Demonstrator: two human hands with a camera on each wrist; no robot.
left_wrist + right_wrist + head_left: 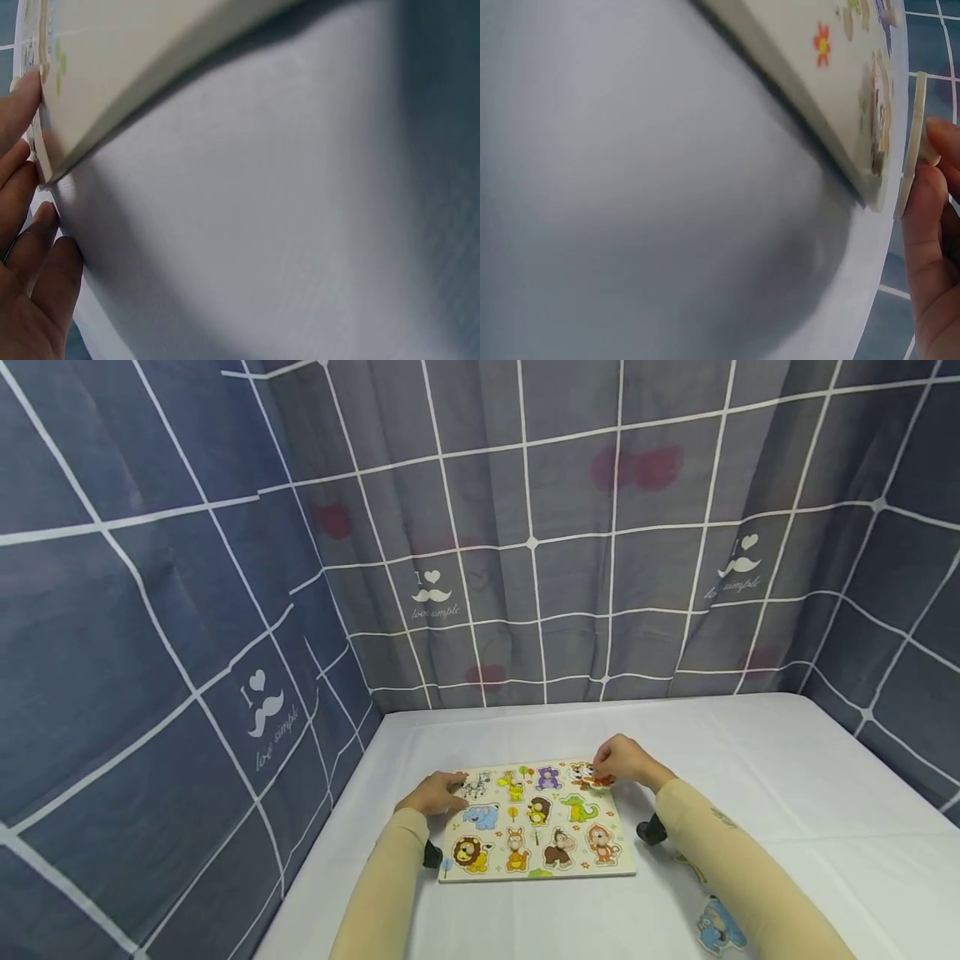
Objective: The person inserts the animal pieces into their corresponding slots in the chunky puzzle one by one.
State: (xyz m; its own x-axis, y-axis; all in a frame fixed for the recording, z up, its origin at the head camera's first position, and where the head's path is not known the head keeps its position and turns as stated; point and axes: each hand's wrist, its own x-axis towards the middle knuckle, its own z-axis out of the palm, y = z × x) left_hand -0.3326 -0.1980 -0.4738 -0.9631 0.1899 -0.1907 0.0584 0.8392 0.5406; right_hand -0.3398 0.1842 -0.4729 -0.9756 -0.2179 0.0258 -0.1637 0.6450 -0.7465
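Note:
A wooden animal puzzle board (pixel 573 870) lies on the white table. My left hand (pixel 433 793) rests at its upper left corner, thumb and fingers apart beside the zebra (pixel 475 787) and elephant (pixel 481 816). At the upper right corner, my right hand (pixel 626 760) pinches an orange-brown puzzle piece (pixel 602 782) by its knob. In the right wrist view this thin piece (pixel 913 150) stands off the board, seen edge-on between it and the fingertips. Beneath it, a tiger picture (pixel 578 772) partly shows. The left wrist view catches fingers (pixel 56 285) along the board's edge.
A blue puzzle piece (pixel 720 928) lies on the table, near the right forearm. Another piece is mostly hidden under the sleeve (pixel 738 852). Dark checked curtains (pixel 570 568) hang behind the table and at both sides.

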